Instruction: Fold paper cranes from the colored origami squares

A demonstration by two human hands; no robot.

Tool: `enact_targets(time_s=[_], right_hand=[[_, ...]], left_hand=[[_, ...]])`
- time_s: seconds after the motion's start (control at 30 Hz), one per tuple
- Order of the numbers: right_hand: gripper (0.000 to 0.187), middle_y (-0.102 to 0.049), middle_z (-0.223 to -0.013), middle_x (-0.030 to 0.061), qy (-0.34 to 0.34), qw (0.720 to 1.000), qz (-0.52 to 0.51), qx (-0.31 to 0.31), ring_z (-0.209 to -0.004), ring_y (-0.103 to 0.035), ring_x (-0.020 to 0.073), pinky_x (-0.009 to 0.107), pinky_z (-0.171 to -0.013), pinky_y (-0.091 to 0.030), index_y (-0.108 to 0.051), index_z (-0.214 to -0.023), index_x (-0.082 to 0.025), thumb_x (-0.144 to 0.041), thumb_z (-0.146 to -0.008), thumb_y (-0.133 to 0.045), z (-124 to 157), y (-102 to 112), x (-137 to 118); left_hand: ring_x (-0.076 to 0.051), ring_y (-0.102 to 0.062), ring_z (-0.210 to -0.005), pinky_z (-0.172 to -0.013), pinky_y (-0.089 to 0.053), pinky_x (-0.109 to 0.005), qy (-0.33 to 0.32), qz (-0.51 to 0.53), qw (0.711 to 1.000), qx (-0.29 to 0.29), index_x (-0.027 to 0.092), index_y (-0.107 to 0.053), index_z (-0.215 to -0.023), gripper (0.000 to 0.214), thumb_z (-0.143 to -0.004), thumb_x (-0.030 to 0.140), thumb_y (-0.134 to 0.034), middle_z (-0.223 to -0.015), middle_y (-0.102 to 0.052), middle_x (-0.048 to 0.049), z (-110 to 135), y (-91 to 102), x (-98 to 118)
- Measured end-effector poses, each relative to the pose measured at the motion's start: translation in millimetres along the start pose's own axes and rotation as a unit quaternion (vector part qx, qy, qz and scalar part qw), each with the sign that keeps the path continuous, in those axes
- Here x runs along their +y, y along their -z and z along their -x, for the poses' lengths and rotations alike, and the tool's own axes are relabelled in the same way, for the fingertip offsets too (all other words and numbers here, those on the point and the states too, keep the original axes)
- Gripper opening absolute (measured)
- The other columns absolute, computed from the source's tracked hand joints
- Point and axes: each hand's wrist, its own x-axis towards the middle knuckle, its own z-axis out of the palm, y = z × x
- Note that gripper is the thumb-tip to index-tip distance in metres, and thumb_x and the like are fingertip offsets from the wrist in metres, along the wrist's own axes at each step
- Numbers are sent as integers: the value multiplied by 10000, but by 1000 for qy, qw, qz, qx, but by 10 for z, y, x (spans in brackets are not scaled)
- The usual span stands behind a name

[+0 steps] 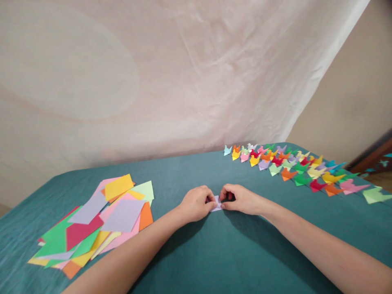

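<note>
My left hand [196, 203] and my right hand [240, 199] meet at the middle of the teal tablecloth [214, 253]. Both pinch a small, partly folded piece of lilac paper [217, 203] that rests on the cloth between them. The fingers of each hand are curled onto the paper, and most of it is hidden under them. My forearms reach in from the lower edge of the view.
A loose pile of coloured paper squares [94, 220] lies at the left. Rows of several folded paper birds [294, 165] in many colours stretch along the far right. A pale sheet [153, 81] hangs behind the table. A wooden edge [372, 157] shows at the right.
</note>
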Motion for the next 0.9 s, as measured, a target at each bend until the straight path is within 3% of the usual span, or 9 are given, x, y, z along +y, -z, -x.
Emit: enact_targets(time_s=[0.2, 0.47, 0.7, 0.9], right_hand=[[129, -615, -729, -8, -3, 1000, 1, -2, -630, -521, 118, 223, -568, -398, -608, -801, -174, -201, -678, -633, 10, -6, 2], [102, -600, -747, -5, 56, 997, 48, 30, -666, -525, 125, 236, -614, -399, -610, -817, -175, -175, -716, -623, 71, -18, -35], [138, -623, -850, 13, 154, 985, 73, 40, -807, -564, 144, 306, -785, -390, -670, -866, -219, -168, -835, -545, 197, -40, -24], [238, -625, -907, 42, 246, 959, 134, 37, -827, -556, 152, 312, -763, -396, -673, -974, -227, -127, -855, -492, 283, -13, 4]], left_hand=[[-158, -577, -760, -659, -417, -228, -6, -6, 1000, -1, 182, -644, -776, 112, -766, 206, -534, -807, -616, -20, 4, -1, 13], [-159, -574, -767, -666, -421, -228, 2, -6, 1000, 1, 171, -636, -767, 102, -763, 208, -541, -798, -615, -24, 9, -1, 31], [-161, -577, -766, -674, -424, -230, 7, -3, 1000, 2, 170, -639, -752, 108, -760, 199, -536, -795, -627, -28, 0, 7, 57], [-158, -580, -752, -659, -423, -228, 6, -6, 1000, 8, 170, -644, -750, 103, -755, 210, -550, -797, -633, -26, 1, -3, 40]])
